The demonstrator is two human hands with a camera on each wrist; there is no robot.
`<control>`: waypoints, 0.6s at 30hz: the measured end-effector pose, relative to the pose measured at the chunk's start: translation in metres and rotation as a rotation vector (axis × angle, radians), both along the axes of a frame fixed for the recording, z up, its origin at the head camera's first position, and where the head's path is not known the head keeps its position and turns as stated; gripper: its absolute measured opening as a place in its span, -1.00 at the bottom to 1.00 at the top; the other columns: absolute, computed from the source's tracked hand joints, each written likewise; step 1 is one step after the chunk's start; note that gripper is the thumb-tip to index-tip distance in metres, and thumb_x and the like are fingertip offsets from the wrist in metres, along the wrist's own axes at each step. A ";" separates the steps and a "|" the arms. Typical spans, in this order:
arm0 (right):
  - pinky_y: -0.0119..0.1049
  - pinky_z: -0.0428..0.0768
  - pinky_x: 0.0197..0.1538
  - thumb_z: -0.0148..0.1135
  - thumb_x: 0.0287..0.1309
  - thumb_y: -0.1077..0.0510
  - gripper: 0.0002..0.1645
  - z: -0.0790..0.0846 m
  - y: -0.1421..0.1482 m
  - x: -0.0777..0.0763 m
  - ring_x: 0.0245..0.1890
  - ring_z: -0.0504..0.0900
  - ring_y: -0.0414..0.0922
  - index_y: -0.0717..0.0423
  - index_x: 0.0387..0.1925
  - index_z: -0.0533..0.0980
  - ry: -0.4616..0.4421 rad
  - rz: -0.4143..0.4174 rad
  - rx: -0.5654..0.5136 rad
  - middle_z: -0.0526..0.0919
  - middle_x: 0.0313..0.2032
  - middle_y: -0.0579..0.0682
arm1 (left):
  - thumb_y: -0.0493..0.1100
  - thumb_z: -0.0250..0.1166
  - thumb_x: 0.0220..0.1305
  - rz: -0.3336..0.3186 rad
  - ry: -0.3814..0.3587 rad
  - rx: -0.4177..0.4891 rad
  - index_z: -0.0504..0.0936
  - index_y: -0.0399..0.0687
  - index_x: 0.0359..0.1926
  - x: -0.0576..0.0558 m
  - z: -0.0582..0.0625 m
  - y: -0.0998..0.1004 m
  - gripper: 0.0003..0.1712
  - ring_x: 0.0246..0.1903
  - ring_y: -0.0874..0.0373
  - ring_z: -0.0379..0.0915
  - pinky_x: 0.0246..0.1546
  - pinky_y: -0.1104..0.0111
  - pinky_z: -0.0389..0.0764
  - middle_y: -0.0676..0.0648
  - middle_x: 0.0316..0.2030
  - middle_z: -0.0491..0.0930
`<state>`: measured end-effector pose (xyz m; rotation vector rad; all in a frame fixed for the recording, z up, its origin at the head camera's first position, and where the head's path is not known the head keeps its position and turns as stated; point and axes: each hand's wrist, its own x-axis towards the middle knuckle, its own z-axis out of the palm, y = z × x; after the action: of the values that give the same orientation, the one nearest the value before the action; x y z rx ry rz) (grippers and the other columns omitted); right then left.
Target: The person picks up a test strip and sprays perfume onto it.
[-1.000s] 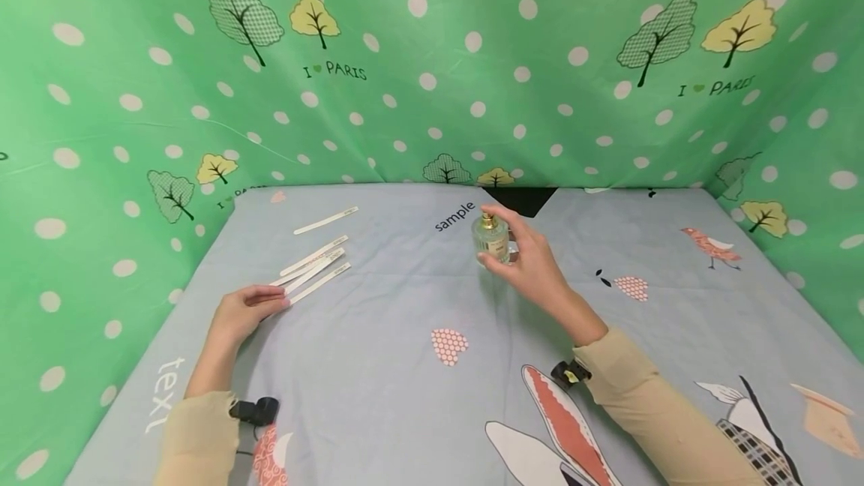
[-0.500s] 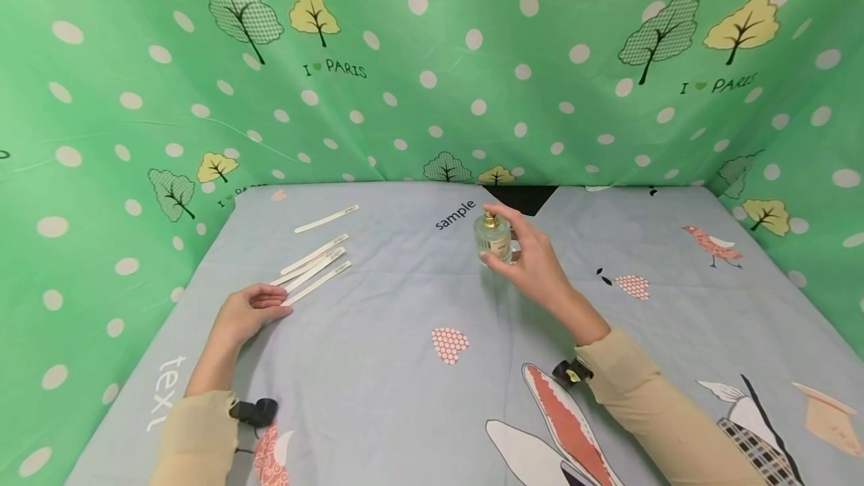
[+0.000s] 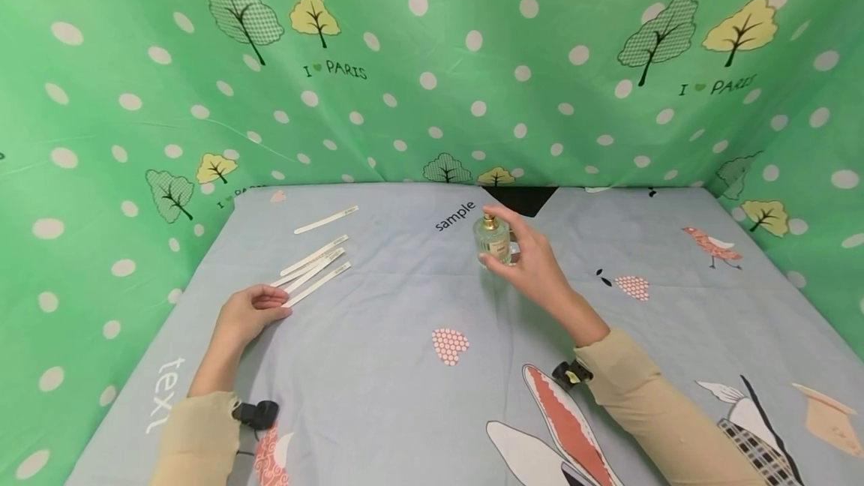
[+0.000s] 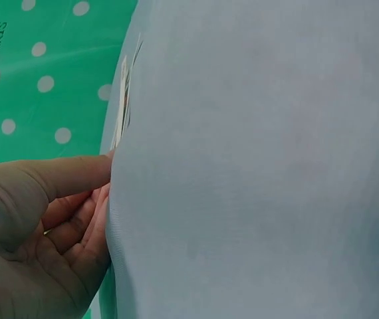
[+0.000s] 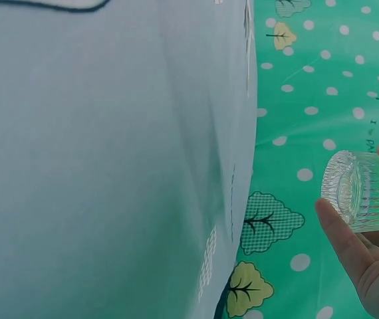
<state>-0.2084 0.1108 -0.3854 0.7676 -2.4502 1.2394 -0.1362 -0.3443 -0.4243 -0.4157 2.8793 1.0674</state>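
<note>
In the head view my right hand (image 3: 533,257) holds a small ribbed glass perfume bottle (image 3: 498,244) with a gold neck, clear of the table. The index finger lies over the bottle's top and the thumb is at its base. The right wrist view shows the bottle's thick clear bottom (image 5: 352,189) with the thumb beneath. At the left, my left hand (image 3: 246,313) is at the near ends of several white paper test strips (image 3: 315,270), thumb and fingertips around the lowest strip's end. The left wrist view shows the strips (image 4: 122,100) edge-on, beyond the thumb tip.
One more paper strip (image 3: 325,220) lies apart, farther back on the left. A blue-grey printed cloth (image 3: 378,366) covers the table, and a green dotted curtain (image 3: 405,36) rises along the back and sides.
My left thumb has drawn slightly away from the fingertips at the strips' ends. The right hand with the perfume bottle and the strips have hardly moved.
</note>
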 end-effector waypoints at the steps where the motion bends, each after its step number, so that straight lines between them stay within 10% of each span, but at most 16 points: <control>1: -0.35 0.63 -0.49 0.45 0.10 0.22 -0.12 0.000 0.000 0.000 -0.04 0.70 0.15 -0.17 0.40 0.26 -0.001 0.000 -0.001 0.57 0.17 0.16 | -0.16 0.50 0.13 0.000 0.001 -0.001 0.65 -0.31 -0.05 0.000 0.000 0.000 -0.59 -0.42 0.44 0.52 -0.36 0.57 0.46 -0.14 -0.31 0.76; 18: -0.37 0.63 -0.50 0.44 0.11 0.22 -0.12 -0.002 0.000 -0.001 -0.05 0.70 0.14 -0.18 0.40 0.26 0.008 0.000 -0.002 0.58 0.15 0.16 | -0.17 0.47 0.16 -0.010 -0.009 0.014 0.66 -0.31 -0.08 -0.002 0.001 0.001 -0.64 -0.45 0.46 0.52 -0.37 0.58 0.46 -0.04 -0.36 0.75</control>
<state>-0.2090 0.1112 -0.3871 0.7709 -2.4428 1.2359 -0.1381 -0.3428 -0.4231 -0.4033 2.8615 1.0807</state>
